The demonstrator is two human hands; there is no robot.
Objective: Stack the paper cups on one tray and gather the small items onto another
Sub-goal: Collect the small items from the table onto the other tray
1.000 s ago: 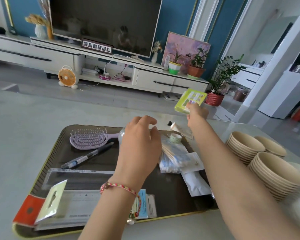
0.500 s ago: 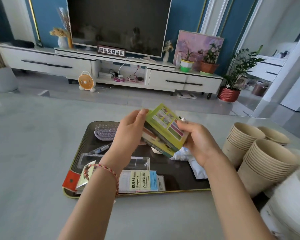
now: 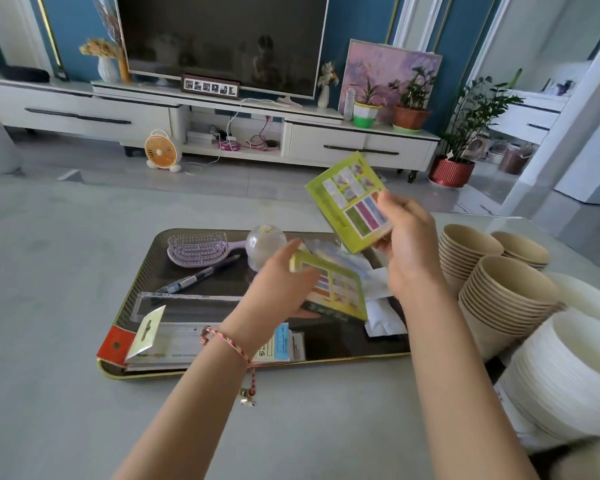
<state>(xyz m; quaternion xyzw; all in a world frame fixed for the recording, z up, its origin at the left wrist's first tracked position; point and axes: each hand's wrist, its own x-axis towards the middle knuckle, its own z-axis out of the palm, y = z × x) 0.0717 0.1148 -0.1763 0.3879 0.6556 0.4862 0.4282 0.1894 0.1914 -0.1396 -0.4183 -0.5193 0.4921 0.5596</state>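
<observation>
Change: green packs split since half a second ago, right hand (image 3: 407, 247) gripping upper pack (image 3: 349, 199).
Left hand (image 3: 284, 278): clamped on lower pack (image 3: 336, 289) over tray (image 3: 132, 299), placing next.

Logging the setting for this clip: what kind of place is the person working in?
Most likely a home living room. A large television sits on a long white media cabinet, with potted plants and a leaning painting beside it. The person works at a grey table facing it.

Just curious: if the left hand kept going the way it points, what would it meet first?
Probably the white packets on the tray; the left hand, holding a green pack, points that way, though depth is unclear.
</observation>
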